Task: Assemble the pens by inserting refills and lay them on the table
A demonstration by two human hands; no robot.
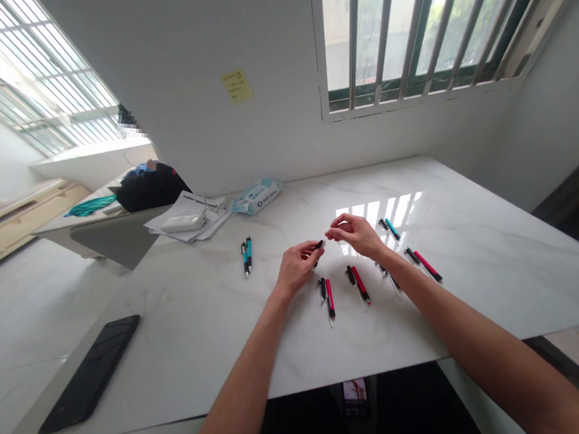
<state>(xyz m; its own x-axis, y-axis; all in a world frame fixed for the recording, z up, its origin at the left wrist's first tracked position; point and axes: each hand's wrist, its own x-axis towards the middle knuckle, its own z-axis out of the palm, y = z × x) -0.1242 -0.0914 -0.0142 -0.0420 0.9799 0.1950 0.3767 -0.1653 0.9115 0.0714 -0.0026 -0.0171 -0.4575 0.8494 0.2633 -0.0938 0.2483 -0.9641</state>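
Up above the bench (470,211), a small black pen part (319,245) sits pinched in the left hand (296,268), fingers closed on it. The right hand (355,235) meets it, fingertips pinched (on what, I cannot tell). Red pens (330,296) lie just below, teal pens (247,254) leftward, a phone (91,372) near the edge.

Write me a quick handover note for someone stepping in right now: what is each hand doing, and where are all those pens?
Left hand: pinching a small black pen part above the marble table.
Right hand: fingers closed at the tip of that same piece.
Done: two teal pens lie together, left.
Left: red pens and another teal pen lie apart with black pieces and thin refills beside them.
Nearby: phone, wipes pack, papers.
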